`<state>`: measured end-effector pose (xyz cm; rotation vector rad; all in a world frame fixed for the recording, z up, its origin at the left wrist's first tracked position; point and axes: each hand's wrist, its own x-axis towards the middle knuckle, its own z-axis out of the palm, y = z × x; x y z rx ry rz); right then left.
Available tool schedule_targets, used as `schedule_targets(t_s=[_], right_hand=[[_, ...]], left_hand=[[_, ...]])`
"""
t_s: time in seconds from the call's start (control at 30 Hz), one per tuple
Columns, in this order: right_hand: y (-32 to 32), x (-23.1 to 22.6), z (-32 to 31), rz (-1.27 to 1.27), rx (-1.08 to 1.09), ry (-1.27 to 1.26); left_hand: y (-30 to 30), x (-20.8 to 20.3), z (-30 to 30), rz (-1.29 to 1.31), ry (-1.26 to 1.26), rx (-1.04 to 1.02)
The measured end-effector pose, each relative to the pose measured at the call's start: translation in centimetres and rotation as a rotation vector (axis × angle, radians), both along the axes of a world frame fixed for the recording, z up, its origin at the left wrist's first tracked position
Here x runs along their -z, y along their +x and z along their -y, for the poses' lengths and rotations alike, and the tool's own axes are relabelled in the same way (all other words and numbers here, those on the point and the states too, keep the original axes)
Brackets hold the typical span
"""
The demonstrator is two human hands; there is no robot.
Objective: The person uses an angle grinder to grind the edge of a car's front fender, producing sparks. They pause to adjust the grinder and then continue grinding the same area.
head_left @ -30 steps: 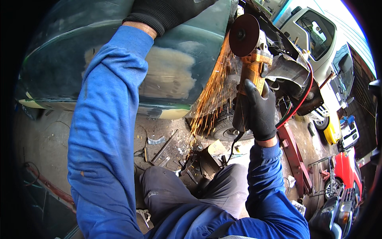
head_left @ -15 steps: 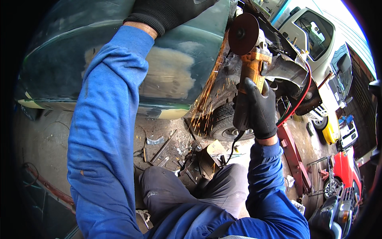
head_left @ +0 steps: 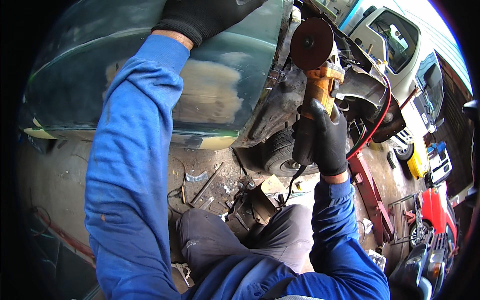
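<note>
Grinder (head_left: 320, 70), orange body, dark disc uppermost, gripped by its handle in gloved right hand (head_left: 320, 137), fingers fully wrapped; disc just beside wheel-arch edge. Left hand (head_left: 210, 15), gloved, flat on green car panel (head_left: 100, 75) bearing pale filler patch (head_left: 210, 95); grip indeterminate. Tyre (head_left: 282, 152) below. White truck (head_left: 395, 50) behind; red jack (head_left: 370, 195) right. Metal scraps (head_left: 210, 182) on floor. No labels legible.

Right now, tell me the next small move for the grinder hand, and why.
Probably bring the disc back against the panel edge: the right hand holds the angle grinder just clear of the metal, with no sparks showing, while the left hand braces the green panel.
</note>
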<state>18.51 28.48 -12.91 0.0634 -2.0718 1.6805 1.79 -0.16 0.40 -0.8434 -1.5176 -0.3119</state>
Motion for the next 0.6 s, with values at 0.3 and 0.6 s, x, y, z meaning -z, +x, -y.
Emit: schedule_targets(t_s=[0.3, 0.6], right_hand=[[-0.9, -0.4, 0.1, 0.031, -0.022, -0.018], [-1.2, -1.1, 0.5, 0.008, 0.001, 0.040]], left_hand=[[-0.1, 0.0, -0.1, -0.055, -0.003, 0.011], [0.2, -0.1, -0.2, -0.043, 0.001, -0.006]])
